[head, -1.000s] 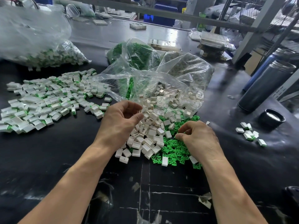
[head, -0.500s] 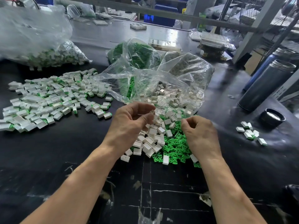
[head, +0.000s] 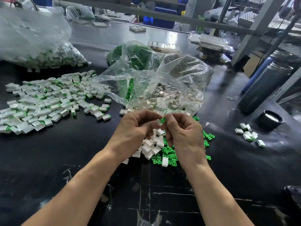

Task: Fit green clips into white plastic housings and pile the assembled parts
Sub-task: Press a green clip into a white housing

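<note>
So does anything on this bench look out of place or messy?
Mostly a small cluster of assembled parts lying alone at the right beside a black cap, far from the big pile of assembled parts at the left. Torn tape scraps also mark the black table.

Black table (head: 48,160) — assembled parts (head: 48,101); loose housings (head: 151,145); clips (head: 169,154); bags (head: 154,82).

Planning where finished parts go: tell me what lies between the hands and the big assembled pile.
Bare black table separates the left hand from the assembled pile, head view.
</note>
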Available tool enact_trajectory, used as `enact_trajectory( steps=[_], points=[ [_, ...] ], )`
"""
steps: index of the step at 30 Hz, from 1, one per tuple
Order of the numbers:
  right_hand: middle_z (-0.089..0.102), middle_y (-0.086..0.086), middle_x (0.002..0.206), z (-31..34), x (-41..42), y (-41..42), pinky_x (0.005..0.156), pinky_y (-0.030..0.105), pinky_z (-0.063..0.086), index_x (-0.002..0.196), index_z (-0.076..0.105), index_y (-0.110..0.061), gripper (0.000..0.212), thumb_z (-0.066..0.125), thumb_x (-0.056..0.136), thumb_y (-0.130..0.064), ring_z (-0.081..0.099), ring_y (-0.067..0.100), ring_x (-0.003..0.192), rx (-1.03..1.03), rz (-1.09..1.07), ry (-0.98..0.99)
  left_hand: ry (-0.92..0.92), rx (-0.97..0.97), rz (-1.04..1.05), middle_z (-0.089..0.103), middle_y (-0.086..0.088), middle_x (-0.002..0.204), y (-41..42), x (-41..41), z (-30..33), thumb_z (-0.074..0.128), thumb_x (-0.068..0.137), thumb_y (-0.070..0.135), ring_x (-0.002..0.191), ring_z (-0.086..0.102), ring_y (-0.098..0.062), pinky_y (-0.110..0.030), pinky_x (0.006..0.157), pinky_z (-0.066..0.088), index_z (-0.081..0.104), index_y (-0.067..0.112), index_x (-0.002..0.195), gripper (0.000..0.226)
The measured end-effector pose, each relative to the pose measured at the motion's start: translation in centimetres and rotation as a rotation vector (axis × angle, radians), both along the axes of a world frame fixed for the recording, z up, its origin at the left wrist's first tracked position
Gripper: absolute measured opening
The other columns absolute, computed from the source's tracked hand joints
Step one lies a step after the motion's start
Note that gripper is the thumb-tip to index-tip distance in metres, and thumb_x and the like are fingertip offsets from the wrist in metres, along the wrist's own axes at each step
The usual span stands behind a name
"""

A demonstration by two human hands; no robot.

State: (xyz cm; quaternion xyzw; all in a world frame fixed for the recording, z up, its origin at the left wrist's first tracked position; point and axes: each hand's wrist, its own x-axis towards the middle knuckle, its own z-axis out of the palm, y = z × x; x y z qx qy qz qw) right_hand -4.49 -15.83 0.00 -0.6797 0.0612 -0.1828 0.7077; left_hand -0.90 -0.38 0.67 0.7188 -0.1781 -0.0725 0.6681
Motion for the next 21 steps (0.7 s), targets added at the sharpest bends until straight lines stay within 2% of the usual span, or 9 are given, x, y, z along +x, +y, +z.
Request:
enact_trajectory(
  steps=[6, 11, 17, 21],
  points=[
    [0.070, -0.001, 0.068, -0.27, 0.01, 0.25, 0.050, 0.025, 0.041, 0.079, 0.072, -0.025, 0.016, 0.069, 0.095, -0.026, 0.055, 0.008, 0.051, -0.065, -0.040, -0.027, -0.007, -0.011, -0.003, 0.071, 0.005, 0.072, 0.03, -0.14, 0.08, 0.068, 0.095, 0.005, 0.063, 0.062, -0.009, -0.021, 0.064, 0.056, 0.073, 0.011, 0.103, 0.010],
    [0.069, -0.004, 0.069, -0.19, -0.13, 0.54, 0.051, 0.018, 0.042, 0.085, 0.071, -0.021, 0.015, 0.069, 0.099, -0.019, 0.056, 0.003, 0.053, -0.102, -0.030, -0.039, -0.042, 0.015, 0.028, 0.071, 0.007, 0.070, -0.15, -0.32, 0.15, 0.070, 0.094, 0.003, 0.063, 0.063, -0.010, -0.022, 0.063, 0.056, 0.074, 0.010, 0.101, 0.010],
    [0.069, -0.005, 0.067, -0.19, -0.25, 0.66, 0.053, 0.020, 0.044, 0.084, 0.070, -0.023, 0.018, 0.067, 0.101, -0.018, 0.057, 0.004, 0.055, -0.098, -0.035, -0.007, -0.026, 0.011, 0.036, 0.073, 0.001, 0.075, -0.24, -0.41, 0.16, 0.071, 0.094, 0.003, 0.064, 0.063, -0.013, -0.024, 0.064, 0.056, 0.075, 0.010, 0.099, 0.009],
    [0.071, -0.012, 0.072, -0.36, -0.37, 0.30, 0.056, 0.015, 0.047, 0.086, 0.070, -0.026, 0.013, 0.069, 0.099, -0.024, 0.063, 0.003, 0.060, -0.346, -0.089, -0.050, -0.012, 0.013, 0.045, 0.074, 0.000, 0.076, -0.32, -0.42, 0.10, 0.073, 0.092, 0.004, 0.065, 0.064, -0.011, -0.022, 0.065, 0.057, 0.077, 0.012, 0.097, 0.010]
  ],
)
